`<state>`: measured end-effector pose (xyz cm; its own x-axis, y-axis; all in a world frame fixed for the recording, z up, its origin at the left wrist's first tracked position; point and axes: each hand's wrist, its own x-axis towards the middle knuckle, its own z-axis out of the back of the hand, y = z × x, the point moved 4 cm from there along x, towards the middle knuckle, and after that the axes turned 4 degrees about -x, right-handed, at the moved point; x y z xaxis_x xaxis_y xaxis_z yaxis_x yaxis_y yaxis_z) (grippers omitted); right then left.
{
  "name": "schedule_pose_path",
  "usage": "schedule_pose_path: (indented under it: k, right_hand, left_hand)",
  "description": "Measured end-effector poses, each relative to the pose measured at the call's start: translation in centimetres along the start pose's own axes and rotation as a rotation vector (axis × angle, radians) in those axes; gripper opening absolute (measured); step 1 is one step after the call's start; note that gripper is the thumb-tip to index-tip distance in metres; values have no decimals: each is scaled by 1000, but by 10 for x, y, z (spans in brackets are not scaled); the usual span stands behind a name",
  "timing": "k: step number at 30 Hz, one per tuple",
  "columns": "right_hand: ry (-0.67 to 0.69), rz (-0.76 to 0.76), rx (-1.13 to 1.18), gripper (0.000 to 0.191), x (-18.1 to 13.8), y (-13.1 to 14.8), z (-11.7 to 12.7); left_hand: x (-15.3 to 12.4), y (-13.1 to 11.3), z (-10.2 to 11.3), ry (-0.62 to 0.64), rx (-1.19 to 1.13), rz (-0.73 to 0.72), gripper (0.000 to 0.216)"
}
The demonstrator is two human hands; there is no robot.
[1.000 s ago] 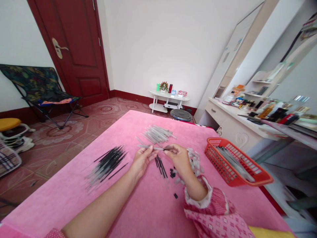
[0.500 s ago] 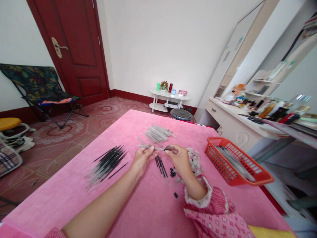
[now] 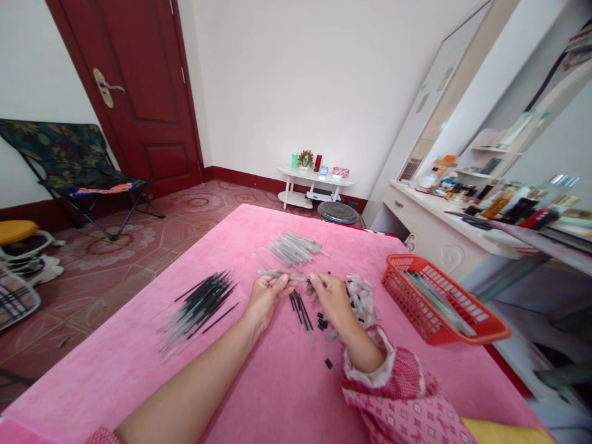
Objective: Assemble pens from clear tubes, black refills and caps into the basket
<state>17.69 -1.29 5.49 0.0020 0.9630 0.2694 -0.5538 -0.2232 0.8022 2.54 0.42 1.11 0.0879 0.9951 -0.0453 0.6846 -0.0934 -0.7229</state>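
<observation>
My left hand (image 3: 265, 296) pinches a grey pen barrel (image 3: 274, 273) that lies level above the pink table (image 3: 277, 382). My right hand (image 3: 329, 298) is closed at the barrel's right end, fingertips pressed on it. Between the hands lie a few black refills (image 3: 300, 307) and small black caps (image 3: 322, 322). A heap of black refills (image 3: 198, 305) is to the left, a pile of grey barrels (image 3: 292, 248) beyond the hands, and small pale caps (image 3: 362, 298) to the right of my right hand.
A red plastic basket (image 3: 481, 330) with assembled pens stands at the table's right edge. A white dresser (image 3: 430, 237) crowded with bottles is further right. A folding chair (image 3: 69, 163), a red door (image 3: 139, 80) and a small white shelf table (image 3: 314, 185) stand beyond.
My right hand has slid a little left and down along the barrel's end. The left hand and the barrel have stayed nearly still.
</observation>
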Motion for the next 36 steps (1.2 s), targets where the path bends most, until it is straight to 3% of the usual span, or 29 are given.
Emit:
schedule_pose_path:
  k: [5,9,14,18,23,27,31,36]
  right_hand:
    - [-2,64,25,15,0,3,1]
    - [58,30,-41,38,-1,2,0]
    - [28,70,-32,17,-1,2,2]
    - [77,57,-31,35,-1,1,1]
    - [37,65,-26,16,0,1,4]
    - [85,47,-50,33,0,0,0]
    - [63,62,-44,24,-1,1,-1]
    - [101,40,-38,38,-2,0,-1]
  left_hand:
    - [2,1,3,-13,-11,-3,24]
    - [0,1,1,-4,-2,14,24]
    - [1,1,2,-21,-3,23,23]
    - [1,2,3,-25,2,33,23]
    - [2,2,3,-25,-9,38,24]
    - [1,0,3,-27,-9,40,23]
    - [-1,-1,2,-30,0,44,24]
    - [-1,0,1,-30,10,43,25]
